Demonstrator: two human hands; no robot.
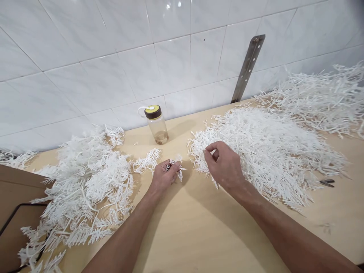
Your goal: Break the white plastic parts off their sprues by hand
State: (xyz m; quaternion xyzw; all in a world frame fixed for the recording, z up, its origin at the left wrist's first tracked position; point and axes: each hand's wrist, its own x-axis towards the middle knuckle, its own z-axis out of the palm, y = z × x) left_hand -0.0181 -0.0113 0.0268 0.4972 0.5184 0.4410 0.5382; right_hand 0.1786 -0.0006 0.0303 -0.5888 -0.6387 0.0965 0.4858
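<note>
My left hand point(165, 175) is closed, its thumb pressing a small bunch of white branched plastic sprigs point(180, 173) against the fingers. Just to its left lies another white sprig cluster point(148, 161) on the table. My right hand point(223, 163) is bent into a pinch, thumb and forefinger together, at the left edge of a big heap of white plastic sprigs point(270, 151). Whatever sits between those fingertips is too small to make out against the white heap.
A second heap of joined white sprigs point(105, 178) covers the table's left side, beside a cardboard box point(19, 201). Behind my hands stands a clear bottle point(157, 127) with a yellow-topped lid. Longer white strands point(327, 98), a metal bracket point(247, 70) and a dark small tool point(327, 183) are rightward.
</note>
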